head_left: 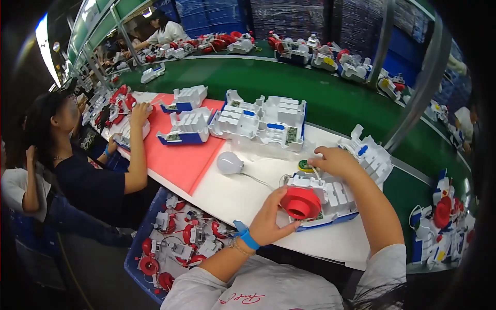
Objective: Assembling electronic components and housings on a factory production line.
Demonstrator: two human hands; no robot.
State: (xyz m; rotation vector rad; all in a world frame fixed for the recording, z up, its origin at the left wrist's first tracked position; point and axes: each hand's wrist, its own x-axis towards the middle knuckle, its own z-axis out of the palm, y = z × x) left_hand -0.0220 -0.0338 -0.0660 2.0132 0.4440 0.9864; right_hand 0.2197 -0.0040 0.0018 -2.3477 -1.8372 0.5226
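At the near edge of the white table, the left hand closes around a red round part, thumb on its near side, pressing it against the left end of a white and blue plastic housing. This grip apparently steadies the housing flat on the table. The left wrist, wearing a blue band, is bent upward from the lower edge. The right hand curls over the housing's far side, fingers bent down near a small green piece; whether it pinches anything cannot be told. A white bulb-shaped object lies just beyond. Below the table, a blue bin holds red and white parts within reach.
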